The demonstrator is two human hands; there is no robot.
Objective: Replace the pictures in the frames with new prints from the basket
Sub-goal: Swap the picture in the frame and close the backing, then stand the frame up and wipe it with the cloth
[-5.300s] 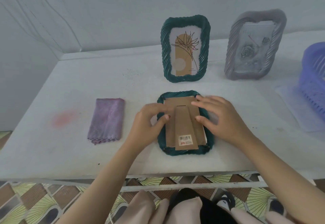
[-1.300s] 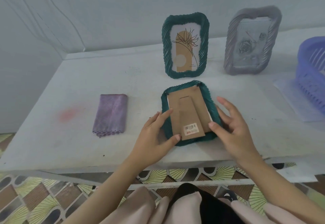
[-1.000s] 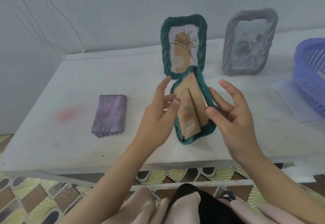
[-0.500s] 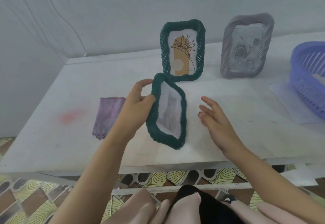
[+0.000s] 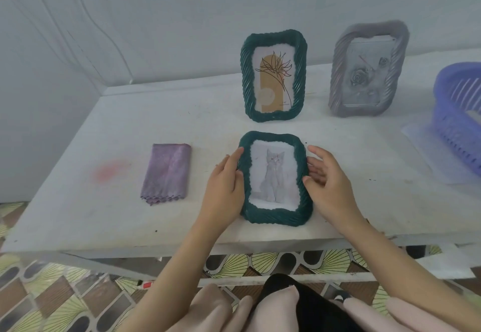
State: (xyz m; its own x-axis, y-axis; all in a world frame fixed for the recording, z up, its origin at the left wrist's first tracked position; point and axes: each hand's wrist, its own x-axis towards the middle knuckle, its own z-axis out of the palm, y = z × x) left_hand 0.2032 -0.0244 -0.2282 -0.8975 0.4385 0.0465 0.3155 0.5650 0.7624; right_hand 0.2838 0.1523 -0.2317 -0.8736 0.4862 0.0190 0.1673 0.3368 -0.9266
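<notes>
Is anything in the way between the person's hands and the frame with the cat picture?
Nothing visible. The left hand and the right hand both touch the long sides of the cat frame. The purple cloth lies apart, off to the left.

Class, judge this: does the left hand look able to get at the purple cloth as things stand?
Probably yes: only bare table lies between the left hand and the purple cloth.
</notes>
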